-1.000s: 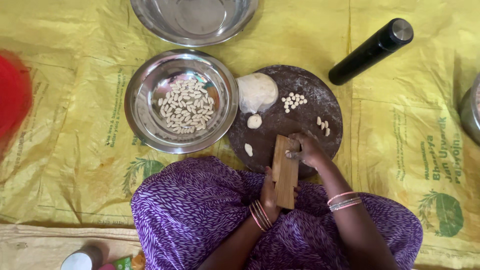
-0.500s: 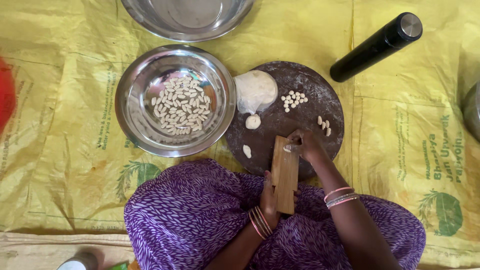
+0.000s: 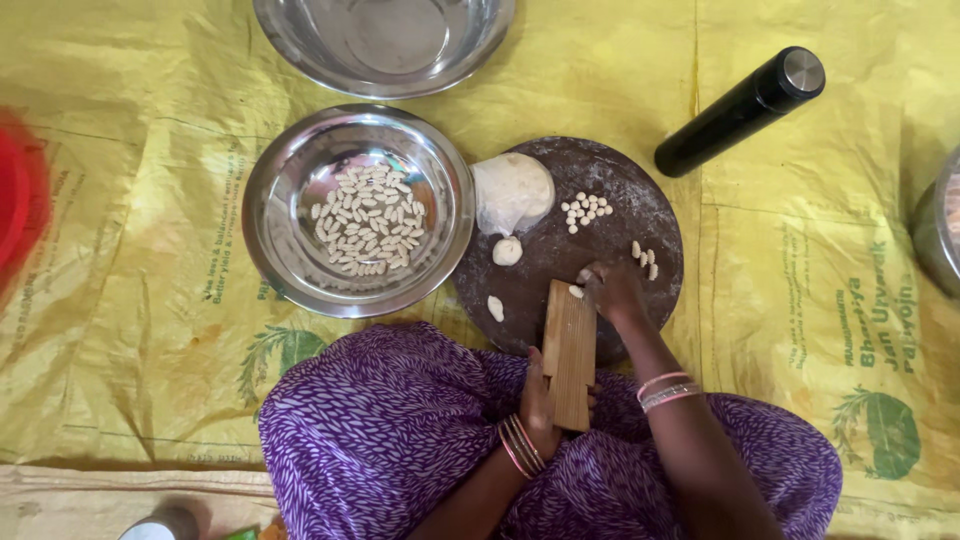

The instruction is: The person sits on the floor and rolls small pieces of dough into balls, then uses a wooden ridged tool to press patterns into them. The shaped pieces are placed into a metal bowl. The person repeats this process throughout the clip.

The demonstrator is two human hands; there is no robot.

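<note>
**Dough piece pressed at the top of a ridged wooden board**

The person sits on a yellow printed floor mat (image 3: 140,300), lap covered by purple patterned cloth (image 3: 400,440). The left hand (image 3: 540,400) grips the near end of a small wooden board (image 3: 569,352), fingers curled round its edge, holding it tilted so that its far end rests on the round dark slab (image 3: 560,250). The right hand (image 3: 612,292) sits at the far end of that board, fingers bunched together and pressing down on a small dough piece (image 3: 576,291), which shows only as a pale speck beside the fingertips. Bangles ring both wrists.

On the dark slab, a large lump of dough (image 3: 511,190) lies at the far left edge, with a smaller ball of dough (image 3: 507,251) just near of it and one shaped bit (image 3: 495,307) near the slab's left rim. A cluster of small pellets (image 3: 586,209) lies towards the far middle, and a few more pellets (image 3: 644,257) lie just beyond the right hand.

Left of the slab, touching its rim, stands a steel bowl (image 3: 280,230) holding a heap of shaped dough pieces (image 3: 368,220). A second steel bowl (image 3: 385,45) stands beyond it. A black cylindrical flask (image 3: 735,112) lies on the mat to the far right, well apart from the hands.
</note>
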